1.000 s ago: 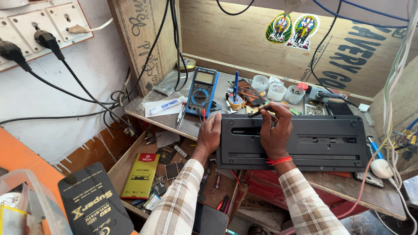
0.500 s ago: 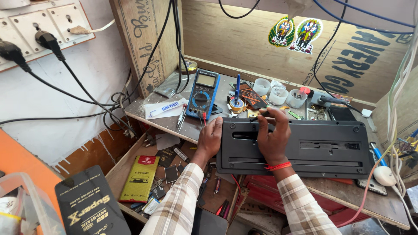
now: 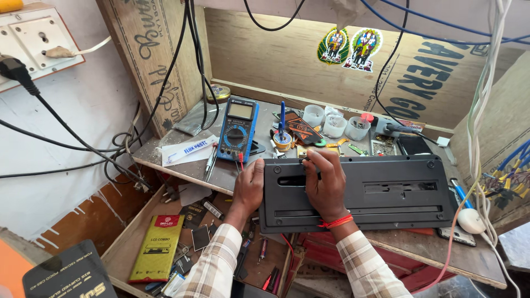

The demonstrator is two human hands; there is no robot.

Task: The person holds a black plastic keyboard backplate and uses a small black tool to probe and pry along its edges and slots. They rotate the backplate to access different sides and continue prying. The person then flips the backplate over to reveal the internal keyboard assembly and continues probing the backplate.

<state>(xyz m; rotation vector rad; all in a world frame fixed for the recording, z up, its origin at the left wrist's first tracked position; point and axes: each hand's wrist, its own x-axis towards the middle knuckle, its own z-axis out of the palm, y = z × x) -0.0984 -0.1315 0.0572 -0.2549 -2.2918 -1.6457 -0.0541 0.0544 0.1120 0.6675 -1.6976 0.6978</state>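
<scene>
Sleeves in a plaid pattern frame the near edge, and below them an open drawer [image 3: 138, 243] holds a yellow-green box [image 3: 156, 248] and loose small parts. My left hand [image 3: 248, 187] lies against the left end of the black keyboard [image 3: 359, 193], which rests underside up along the front of the tabletop [image 3: 182, 165]; its fingers are curled close together on that edge. My right hand [image 3: 327, 185] rests on the keyboard's back, a red thread at the wrist, fingers bunched, pinching a small tool [image 3: 305, 159] at the upper edge. Just beyond lie a blue multimeter [image 3: 237, 129], a white tube [image 3: 187, 150] and three small white cups [image 3: 334, 124]. A white mouse [image 3: 470, 220] sits at the right.
</scene>
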